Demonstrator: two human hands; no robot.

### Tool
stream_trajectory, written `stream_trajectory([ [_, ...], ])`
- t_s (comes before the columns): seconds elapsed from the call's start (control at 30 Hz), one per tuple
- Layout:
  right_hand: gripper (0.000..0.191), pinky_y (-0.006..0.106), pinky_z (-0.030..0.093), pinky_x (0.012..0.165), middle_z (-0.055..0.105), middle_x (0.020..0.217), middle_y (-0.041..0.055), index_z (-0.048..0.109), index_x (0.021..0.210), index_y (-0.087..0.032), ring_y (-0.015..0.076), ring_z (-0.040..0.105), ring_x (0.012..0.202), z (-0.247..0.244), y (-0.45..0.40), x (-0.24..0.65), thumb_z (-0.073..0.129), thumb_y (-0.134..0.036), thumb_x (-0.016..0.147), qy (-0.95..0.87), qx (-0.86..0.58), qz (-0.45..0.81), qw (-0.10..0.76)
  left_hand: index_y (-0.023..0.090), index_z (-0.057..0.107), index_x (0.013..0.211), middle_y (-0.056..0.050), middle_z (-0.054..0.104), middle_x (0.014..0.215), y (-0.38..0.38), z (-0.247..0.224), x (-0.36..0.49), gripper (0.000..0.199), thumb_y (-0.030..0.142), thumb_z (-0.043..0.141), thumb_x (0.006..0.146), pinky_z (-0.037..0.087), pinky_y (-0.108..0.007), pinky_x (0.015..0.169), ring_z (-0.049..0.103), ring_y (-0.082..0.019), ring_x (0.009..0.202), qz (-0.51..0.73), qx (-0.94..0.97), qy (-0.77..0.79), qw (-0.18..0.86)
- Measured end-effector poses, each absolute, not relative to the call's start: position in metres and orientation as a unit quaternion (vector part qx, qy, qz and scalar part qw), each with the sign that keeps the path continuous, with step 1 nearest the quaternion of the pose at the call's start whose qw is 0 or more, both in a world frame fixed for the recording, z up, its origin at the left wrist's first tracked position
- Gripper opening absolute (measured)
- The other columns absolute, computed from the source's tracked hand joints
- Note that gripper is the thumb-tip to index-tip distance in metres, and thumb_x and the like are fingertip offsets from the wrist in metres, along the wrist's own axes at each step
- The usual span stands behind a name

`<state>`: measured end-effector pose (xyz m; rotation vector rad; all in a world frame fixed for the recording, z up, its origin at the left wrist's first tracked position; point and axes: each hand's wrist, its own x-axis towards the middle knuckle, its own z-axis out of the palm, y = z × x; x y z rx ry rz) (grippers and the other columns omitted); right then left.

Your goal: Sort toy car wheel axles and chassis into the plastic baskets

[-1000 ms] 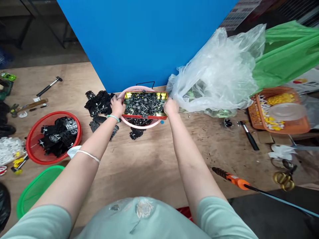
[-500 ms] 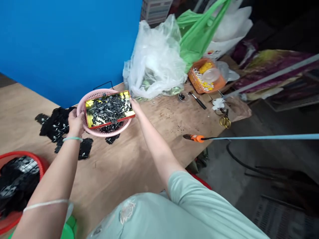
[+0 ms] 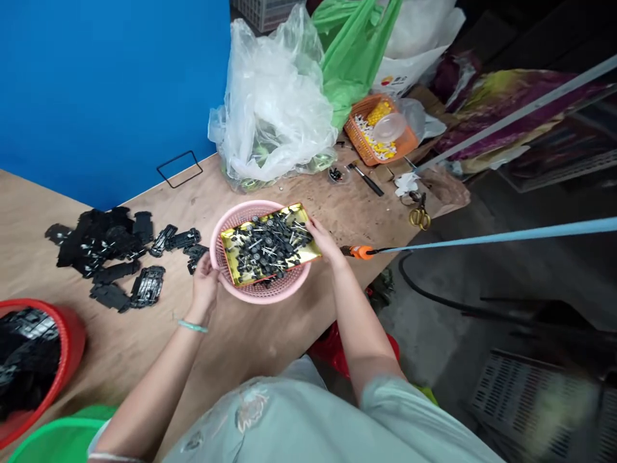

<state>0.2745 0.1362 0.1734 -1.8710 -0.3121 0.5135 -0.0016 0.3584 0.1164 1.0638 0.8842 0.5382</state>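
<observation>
A pink plastic basket [image 3: 284,290] stands on the wooden table, with a gold box with red edges [image 3: 231,260] lying tilted across its top. Small black wheels on metal axles [image 3: 270,241] fill the box. My left hand [image 3: 206,283] has its fingers closed on the basket's left rim. At the box's right end, my right hand [image 3: 324,241] grips its edge, the thumb on top and the other fingers hidden below. Left of the basket lies a pile of black plastic toy car bases [image 3: 108,241], some loose ones close to my left hand.
A red tub [image 3: 72,347] of black parts and a green container [image 3: 62,437] stand at left. Behind are a clear plastic bag [image 3: 270,109], an orange basket [image 3: 359,136], a screwdriver [image 3: 369,182] and scissors [image 3: 420,215]. An orange-handled tool [image 3: 359,251] hangs on a blue strap.
The pink basket and gold box have moved right across the table, away from the black pile, with both hands on them. The wire frame behind and more black parts now show.
</observation>
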Motion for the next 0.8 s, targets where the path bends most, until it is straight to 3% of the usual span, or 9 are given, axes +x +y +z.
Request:
stream_trajectory([
  [0.17, 0.080, 0.045, 0.046, 0.120, 0.065, 0.148, 0.0086, 0.065, 0.138, -0.028, 0.0308, 0.059, 0.140, 0.155, 0.089, 0.239, 0.069, -0.081, 0.078, -0.093, -0.793, 0.266, 0.540, 0.023, 0.060, 0.137, -0.014, 0.064, 0.145, 0.300, 0.088, -0.063, 0.066, 0.036, 0.078, 0.075, 0.058, -0.040, 0.103, 0.063, -0.028, 0.131, 0.210, 0.481, 0.448, 0.724],
  [0.3, 0.073, 0.044, 0.049, 0.117, 0.066, 0.147, 0.0066, 0.068, 0.134, -0.029, 0.0288, 0.061, 0.137, 0.145, 0.076, 0.224, 0.059, -0.083, 0.086, -0.097, -0.769, 0.314, 0.549, 0.024, 0.058, 0.141, -0.015, 0.067, 0.141, 0.276, 0.081, -0.110, 0.068, 0.044, 0.079, 0.080, 0.058, -0.047, 0.105, 0.067, -0.030, 0.126, 0.197, 0.500, 0.467, 0.702],
  [0.43, 0.060, 0.047, 0.058, 0.103, 0.075, 0.128, 0.0122, 0.072, 0.123, -0.023, 0.0288, 0.072, 0.116, 0.138, 0.104, 0.260, 0.047, -0.071, 0.097, -0.108, -0.806, 0.324, 0.483, 0.021, 0.057, 0.144, -0.016, 0.068, 0.136, 0.282, 0.082, -0.121, 0.066, 0.047, 0.072, 0.086, 0.059, -0.047, 0.102, 0.068, -0.030, 0.123, 0.197, 0.546, 0.474, 0.663],
  [0.53, 0.040, 0.048, 0.051, 0.113, 0.075, 0.127, 0.0170, 0.074, 0.116, -0.018, 0.0300, 0.069, 0.121, 0.130, 0.158, 0.312, 0.052, -0.045, 0.098, -0.188, -0.894, 0.182, 0.365, 0.021, 0.061, 0.140, -0.017, 0.065, 0.141, 0.299, 0.089, -0.114, 0.059, 0.049, 0.069, 0.089, 0.056, -0.047, 0.106, 0.066, -0.030, 0.125, 0.208, 0.614, 0.478, 0.592],
  [0.63, 0.040, 0.047, 0.041, 0.123, 0.067, 0.143, 0.0196, 0.073, 0.125, -0.013, 0.0294, 0.060, 0.136, 0.118, 0.219, 0.365, 0.049, -0.025, 0.094, -0.306, -0.898, 0.145, 0.281, 0.021, 0.065, 0.135, -0.016, 0.065, 0.142, 0.312, 0.098, -0.105, 0.057, 0.053, 0.069, 0.089, 0.056, -0.048, 0.106, 0.066, -0.031, 0.125, 0.197, 0.639, 0.489, 0.560],
  [0.73, 0.049, 0.054, 0.031, 0.130, 0.050, 0.162, 0.0167, 0.067, 0.137, -0.015, 0.0303, 0.045, 0.151, 0.100, 0.260, 0.408, 0.053, -0.020, 0.090, -0.355, -0.878, 0.167, 0.276, 0.022, 0.066, 0.133, -0.015, 0.067, 0.140, 0.305, 0.107, -0.098, 0.060, 0.059, 0.071, 0.087, 0.054, -0.051, 0.109, 0.066, -0.033, 0.125, 0.174, 0.606, 0.530, 0.567],
  [0.8, 0.045, 0.058, 0.025, 0.131, 0.048, 0.163, 0.0161, 0.068, 0.135, -0.016, 0.0321, 0.039, 0.153, 0.087, 0.272, 0.427, 0.054, -0.023, 0.092, -0.352, -0.872, 0.177, 0.292, 0.024, 0.068, 0.129, -0.013, 0.069, 0.137, 0.292, 0.110, -0.092, 0.057, 0.063, 0.069, 0.088, 0.050, -0.052, 0.115, 0.065, -0.034, 0.129, 0.171, 0.578, 0.554, 0.574],
])
